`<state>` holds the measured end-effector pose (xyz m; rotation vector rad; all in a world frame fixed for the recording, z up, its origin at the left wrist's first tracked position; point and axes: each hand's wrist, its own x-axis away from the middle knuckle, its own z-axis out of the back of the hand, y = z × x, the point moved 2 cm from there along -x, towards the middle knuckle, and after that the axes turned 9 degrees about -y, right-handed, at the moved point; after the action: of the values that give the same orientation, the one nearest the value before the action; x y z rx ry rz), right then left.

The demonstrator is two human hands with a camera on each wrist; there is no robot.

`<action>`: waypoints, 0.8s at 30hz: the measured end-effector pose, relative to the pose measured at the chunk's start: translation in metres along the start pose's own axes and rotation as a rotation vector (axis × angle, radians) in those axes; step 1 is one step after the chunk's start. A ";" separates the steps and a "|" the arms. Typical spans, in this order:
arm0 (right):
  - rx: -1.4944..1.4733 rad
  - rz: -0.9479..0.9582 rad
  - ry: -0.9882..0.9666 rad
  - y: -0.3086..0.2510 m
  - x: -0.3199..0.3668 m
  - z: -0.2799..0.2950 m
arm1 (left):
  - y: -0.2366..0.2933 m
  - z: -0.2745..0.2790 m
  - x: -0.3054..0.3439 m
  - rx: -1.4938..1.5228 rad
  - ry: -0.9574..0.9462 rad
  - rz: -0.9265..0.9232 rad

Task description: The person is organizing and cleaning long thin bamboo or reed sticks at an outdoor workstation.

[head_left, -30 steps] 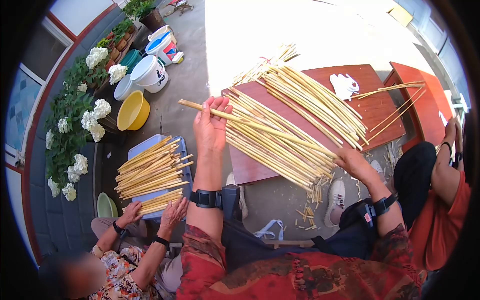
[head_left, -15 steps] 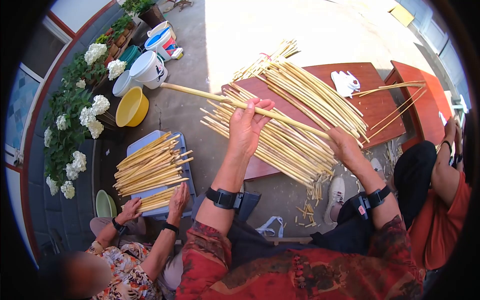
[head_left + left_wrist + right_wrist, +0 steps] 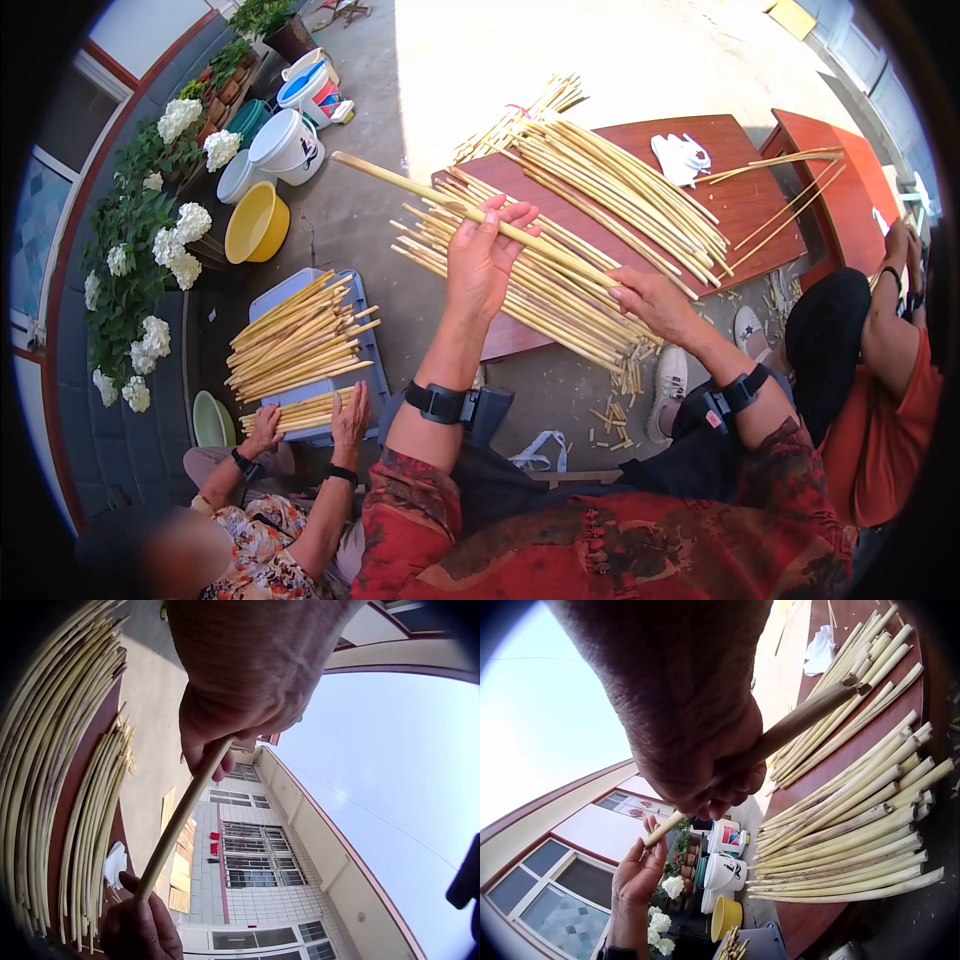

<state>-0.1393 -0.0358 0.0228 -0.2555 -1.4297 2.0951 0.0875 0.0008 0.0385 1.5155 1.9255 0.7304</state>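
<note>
A long pale yellow stalk [image 3: 400,181] slants across in front of me, above a row of similar stalks [image 3: 545,295] at the table's near side. My left hand [image 3: 478,265] is palm up and holds the stalk between thumb and fingers, its other fingers fairly straight. Farther right, my right hand [image 3: 655,300] grips the stalk from above. In the right wrist view the stalk's cut end [image 3: 810,716] sticks out past the right hand, and the left hand [image 3: 634,881] shows beyond it.
Another stalk bundle [image 3: 620,195] and white gloves [image 3: 682,160] lie on the red-brown table [image 3: 730,140]. To the left, a seated person's hands [image 3: 350,415] touch stalks on a blue-grey tray [image 3: 368,365]. Short cut pieces [image 3: 612,425] litter the ground. Buckets [image 3: 285,145] and a yellow basin [image 3: 255,225] stand beyond.
My left hand has moved right along the stalk from near its far end. The right hand has come leftward, closer to the left. The stalk stays held by both hands.
</note>
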 end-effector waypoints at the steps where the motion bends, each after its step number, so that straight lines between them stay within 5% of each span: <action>1: 0.024 -0.014 0.016 0.003 0.002 0.002 | 0.004 0.002 0.000 0.009 0.033 -0.033; 14: 0.265 0.055 0.168 0.015 0.013 0.015 | 0.029 0.013 0.002 0.014 0.139 -0.162; 24: 0.041 -0.012 -0.022 -0.001 0.003 0.003 | 0.004 -0.006 0.007 -0.032 0.037 -0.067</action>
<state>-0.1426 -0.0365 0.0255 -0.2080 -1.3958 2.1210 0.0842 0.0081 0.0447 1.4204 1.9726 0.7618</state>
